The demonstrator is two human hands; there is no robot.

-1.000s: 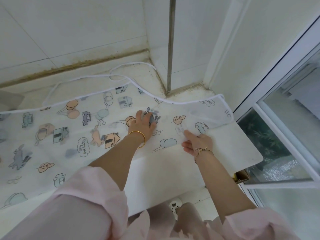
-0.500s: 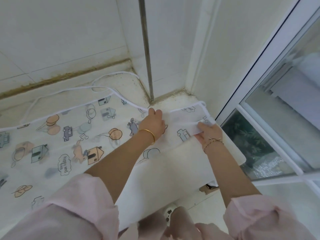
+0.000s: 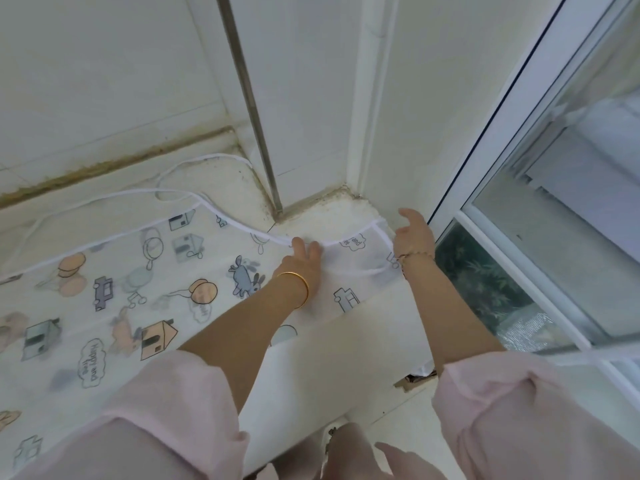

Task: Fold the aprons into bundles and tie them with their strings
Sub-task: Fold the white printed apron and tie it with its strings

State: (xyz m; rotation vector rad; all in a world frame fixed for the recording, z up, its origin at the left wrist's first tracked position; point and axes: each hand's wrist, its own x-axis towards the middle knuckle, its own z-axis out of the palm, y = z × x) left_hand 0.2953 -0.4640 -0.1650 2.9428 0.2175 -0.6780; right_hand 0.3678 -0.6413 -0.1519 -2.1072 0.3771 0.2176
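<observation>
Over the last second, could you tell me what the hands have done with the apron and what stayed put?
Both hands slid toward the apron's far right end. The left hand now presses flat by the white edge binding; the right hand has let go of the corner and lifted open beside it. The apron remains spread flat on the ledge, its strings still looped behind.

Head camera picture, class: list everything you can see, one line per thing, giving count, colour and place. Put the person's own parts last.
Apron: one, translucent white with cartoon prints, spread flat on the ledge.
Apron strings: white, how many unclear, looped on the ledge behind the apron.
Ledge: one, white, under the apron.
Wall tiles: white, stained joint at the base, behind the ledge.
Window: one, white frame, at right.
Bangle: one, gold, left wrist.
Bracelet: one, thin, right wrist.
Sleeves: two, pale pink, bottom.
Left hand: flat on the apron.
Right hand: open, at the apron's right corner.
</observation>
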